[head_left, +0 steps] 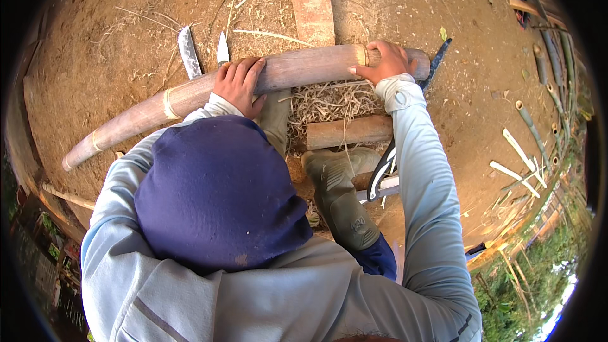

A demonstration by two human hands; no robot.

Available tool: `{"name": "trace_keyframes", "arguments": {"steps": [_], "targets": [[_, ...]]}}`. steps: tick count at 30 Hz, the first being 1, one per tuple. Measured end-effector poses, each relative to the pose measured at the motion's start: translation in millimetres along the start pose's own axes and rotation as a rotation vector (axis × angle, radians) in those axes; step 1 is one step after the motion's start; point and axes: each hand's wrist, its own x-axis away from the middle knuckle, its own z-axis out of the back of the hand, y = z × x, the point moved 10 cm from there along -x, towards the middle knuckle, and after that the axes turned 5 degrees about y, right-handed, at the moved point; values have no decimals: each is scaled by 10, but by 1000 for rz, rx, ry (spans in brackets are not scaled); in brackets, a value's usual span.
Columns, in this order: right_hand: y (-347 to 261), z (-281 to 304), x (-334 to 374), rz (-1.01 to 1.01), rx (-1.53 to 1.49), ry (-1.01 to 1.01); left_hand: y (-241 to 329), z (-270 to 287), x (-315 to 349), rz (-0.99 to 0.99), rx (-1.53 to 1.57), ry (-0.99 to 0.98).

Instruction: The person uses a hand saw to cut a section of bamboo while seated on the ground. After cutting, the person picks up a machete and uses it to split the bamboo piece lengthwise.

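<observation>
Bamboo pole (304,66), one, thick, brown-grey, with pale node rings; lies crosswise in front of the person, above the ground (152,0) and over the shavings, its underside and any support hidden. Left hand (239,85): partly closed on the pole at mid-length, fingers laid over the top, thumb apart on the near side; fingertip pressure cannot be told. Right hand (387,62): curved around the pole near its right end, thumb along the surface, fingers partly concealed behind. Knife (189,52), broad mottled blade, lower end passing out of sight behind the pole. Pointed blade (223,47), narrow, its lower part likewise covered. Dark blue strip (438,60), partly masked by the pole's right end; kind unclear. Plank (310,3), cut off by the upper edge. Curled shavings (332,101), heaped between pole and short wood piece (349,132). Right boot (345,199), olive, containing a navy trouser leg (378,258); left boot (273,120), mostly obscured. Black-and-white curved item (382,174), partly behind the right sleeve (421,145), identity uncertain. Rounded navy cloth (218,196), blocking part of the left sleeve (114,209). Cut bamboo lengths (532,126), right side, some with hollow ends showing; contents indiscernible.
</observation>
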Motion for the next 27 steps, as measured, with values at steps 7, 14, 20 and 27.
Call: {"name": "trace_keyframes", "arguments": {"steps": [7,14,20,27], "targets": [[-92,30,23,53,52,0,13,-23,-22,-11,12,-3],[-188,74,76,96,144,-9,-3,-17,-5,-13,-1,2],[107,127,25,2,161,-40,17,-3,-21,-31,5,17],[-28,127,-4,39,190,8,27,27,-24,-37,31,33]]}}
